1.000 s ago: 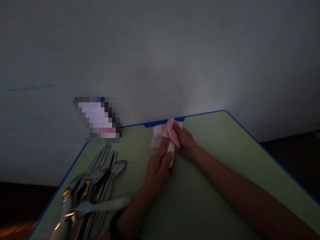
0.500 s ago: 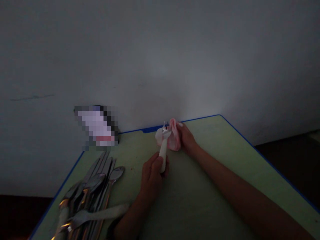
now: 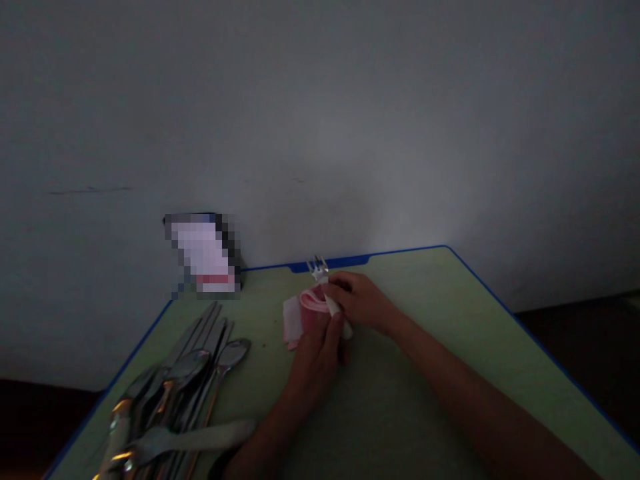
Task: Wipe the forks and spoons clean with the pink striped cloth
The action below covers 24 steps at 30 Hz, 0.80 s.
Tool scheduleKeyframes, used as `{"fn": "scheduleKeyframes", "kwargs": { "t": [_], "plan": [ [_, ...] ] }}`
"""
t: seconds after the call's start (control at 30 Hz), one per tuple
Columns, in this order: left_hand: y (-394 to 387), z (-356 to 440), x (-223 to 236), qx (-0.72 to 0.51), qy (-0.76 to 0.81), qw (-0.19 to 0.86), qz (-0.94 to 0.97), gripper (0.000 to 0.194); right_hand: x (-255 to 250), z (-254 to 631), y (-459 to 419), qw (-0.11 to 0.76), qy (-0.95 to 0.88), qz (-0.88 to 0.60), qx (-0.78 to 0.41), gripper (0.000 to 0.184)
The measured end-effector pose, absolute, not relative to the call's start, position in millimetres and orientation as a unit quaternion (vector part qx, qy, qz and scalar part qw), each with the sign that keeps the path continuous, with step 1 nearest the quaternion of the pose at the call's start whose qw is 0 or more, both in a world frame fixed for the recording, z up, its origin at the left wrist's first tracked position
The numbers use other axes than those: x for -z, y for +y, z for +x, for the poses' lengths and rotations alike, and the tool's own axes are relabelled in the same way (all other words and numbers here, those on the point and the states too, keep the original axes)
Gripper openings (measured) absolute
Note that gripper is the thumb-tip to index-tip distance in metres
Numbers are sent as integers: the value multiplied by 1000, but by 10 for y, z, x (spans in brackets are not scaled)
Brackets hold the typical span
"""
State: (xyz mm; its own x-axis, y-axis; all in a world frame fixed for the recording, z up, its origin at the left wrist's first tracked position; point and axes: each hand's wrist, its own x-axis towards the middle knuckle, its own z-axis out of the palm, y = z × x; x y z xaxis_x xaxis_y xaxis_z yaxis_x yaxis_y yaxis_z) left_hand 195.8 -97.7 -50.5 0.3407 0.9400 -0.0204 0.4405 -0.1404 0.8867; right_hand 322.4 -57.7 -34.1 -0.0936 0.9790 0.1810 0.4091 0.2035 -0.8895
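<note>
A fork [image 3: 319, 271] with metal tines and a white handle is held upright at a tilt over the table, tines pointing to the far edge. My left hand [image 3: 316, 350] is closed around the lower part of its handle. My right hand [image 3: 363, 300] has its fingers closed on the fork just below the tines. A folded pink and white cloth [image 3: 294, 320] bunches behind the fork, against the left hand's fingers. Which fingers grip the cloth is partly hidden.
Spoons [image 3: 235, 353], knives [image 3: 205, 327] and another white-handled piece of cutlery [image 3: 210, 437] lie piled on the left of the green table [image 3: 415, 287]. A phone-like device [image 3: 205, 253], blurred out, leans on the wall [image 3: 320, 120] at the back left.
My right hand has come down and in, from the cloth beside the tines onto the fork. The cloth has shifted left and nearer. The fork now tilts left, and my left hand moved slightly right.
</note>
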Motion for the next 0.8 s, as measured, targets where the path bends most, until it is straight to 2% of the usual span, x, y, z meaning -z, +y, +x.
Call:
{"fn": "scheduleKeyframes", "kwargs": {
  "t": [0.13, 0.23, 0.3, 0.43, 0.6, 0.8],
  "plan": [
    [-976, 1951, 530, -261, 451, 455, 722, 42, 186, 3485, -542, 451, -600, -563, -346, 28],
    [-972, 1937, 568, -248, 423, 445, 749, 35, 119, 3922, -512, 434, -602, -617, -262, 30],
    [-965, 1930, 591, -240, 413, 430, 766, 32, 161, 4237, -502, 383, -603, -678, -175, 32],
    [-960, 1930, 605, -235, 411, 423, 772, 29, 417, 4696, -499, 149, -562, -812, -56, 32],
    [-971, 1932, 586, -241, 412, 417, 773, 29, 617, 5015, -551, 96, -512, -852, -45, 36],
    [-963, 1927, 593, -241, 409, 418, 774, 27, 644, 5331, -686, 85, -453, -887, -6, 37]
  ]
}}
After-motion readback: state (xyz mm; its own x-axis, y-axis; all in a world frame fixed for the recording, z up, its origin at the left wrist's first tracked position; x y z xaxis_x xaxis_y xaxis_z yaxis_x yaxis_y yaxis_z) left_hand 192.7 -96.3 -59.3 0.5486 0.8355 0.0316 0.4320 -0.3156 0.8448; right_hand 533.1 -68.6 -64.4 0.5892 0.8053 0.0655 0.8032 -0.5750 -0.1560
